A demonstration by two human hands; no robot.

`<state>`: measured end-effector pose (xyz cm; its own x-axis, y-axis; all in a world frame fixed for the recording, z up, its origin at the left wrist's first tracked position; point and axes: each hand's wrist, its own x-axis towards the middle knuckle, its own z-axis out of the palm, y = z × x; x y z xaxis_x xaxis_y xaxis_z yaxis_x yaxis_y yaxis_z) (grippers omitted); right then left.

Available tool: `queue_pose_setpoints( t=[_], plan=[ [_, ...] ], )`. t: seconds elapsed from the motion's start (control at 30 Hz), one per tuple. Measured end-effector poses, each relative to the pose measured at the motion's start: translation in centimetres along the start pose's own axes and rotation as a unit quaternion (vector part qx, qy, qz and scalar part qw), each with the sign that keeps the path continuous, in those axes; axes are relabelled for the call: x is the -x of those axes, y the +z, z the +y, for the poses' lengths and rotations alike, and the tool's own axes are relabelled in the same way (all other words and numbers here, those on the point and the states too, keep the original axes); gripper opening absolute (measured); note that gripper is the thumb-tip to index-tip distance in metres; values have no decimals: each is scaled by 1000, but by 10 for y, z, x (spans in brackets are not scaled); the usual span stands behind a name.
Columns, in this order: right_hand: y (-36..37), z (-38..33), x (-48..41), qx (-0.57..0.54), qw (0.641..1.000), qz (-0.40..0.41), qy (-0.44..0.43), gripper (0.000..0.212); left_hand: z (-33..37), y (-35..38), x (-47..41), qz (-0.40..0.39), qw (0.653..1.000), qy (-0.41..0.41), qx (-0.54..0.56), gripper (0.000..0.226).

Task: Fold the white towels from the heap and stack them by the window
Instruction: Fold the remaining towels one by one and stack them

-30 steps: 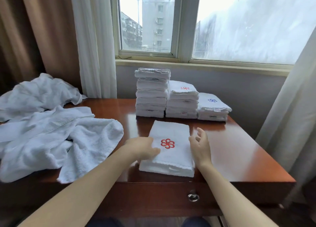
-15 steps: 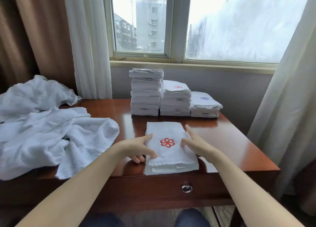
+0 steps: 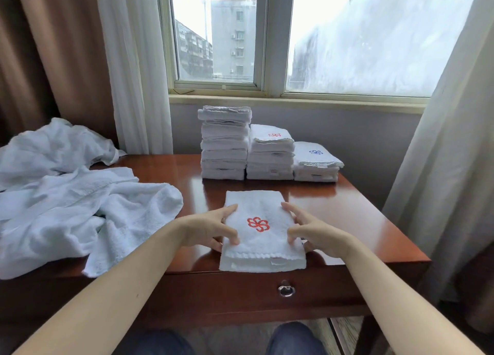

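A folded white towel (image 3: 254,202) with a red flower emblem lies at the front edge of the wooden table (image 3: 361,221). My left hand (image 3: 211,229) grips its left side, thumb on top and fingers tucked at the edge. Opposite it, my right hand (image 3: 315,233) holds the right side the same way. A heap of unfolded white towels (image 3: 80,199) covers the table's left part. By the window stand three stacks of folded towels: a tall one (image 3: 224,143), a middle one (image 3: 270,154) and a low one (image 3: 315,162).
Bare tabletop lies between the folded towel and the stacks. A drawer knob (image 3: 286,289) sits under the table's front edge. White curtains hang at left (image 3: 133,74) and right (image 3: 441,141). The window sill (image 3: 294,101) runs just behind the stacks.
Both hands have closed in from flat on the towel to gripping its two sides. The towel itself has stayed in place on the table.
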<state>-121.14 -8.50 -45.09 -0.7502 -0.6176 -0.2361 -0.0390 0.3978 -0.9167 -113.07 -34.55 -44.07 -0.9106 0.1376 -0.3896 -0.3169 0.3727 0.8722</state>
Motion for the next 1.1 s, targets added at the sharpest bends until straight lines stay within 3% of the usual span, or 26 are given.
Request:
queue_pose_setpoints(
  t=[0.1,0.23,0.53,0.83,1.1],
  plan=[
    [-11,4,1,-23,999,-44,2,100,-1,-6,0,-20,1000,15,17,101],
    [-18,3,0,0,998,-51,-29,101,-5,-13,2,-36,997,63,-7,100],
    [-41,-18,-8,5,989,29,-144,106,26,-25,-9,85,973,194,-93,105],
    [-95,-71,-27,-1,978,82,-193,107,120,-52,-32,127,944,250,-174,107],
    [-164,-123,-92,-6,962,118,-247,108,209,-98,-83,153,935,233,-219,102]
  ],
)
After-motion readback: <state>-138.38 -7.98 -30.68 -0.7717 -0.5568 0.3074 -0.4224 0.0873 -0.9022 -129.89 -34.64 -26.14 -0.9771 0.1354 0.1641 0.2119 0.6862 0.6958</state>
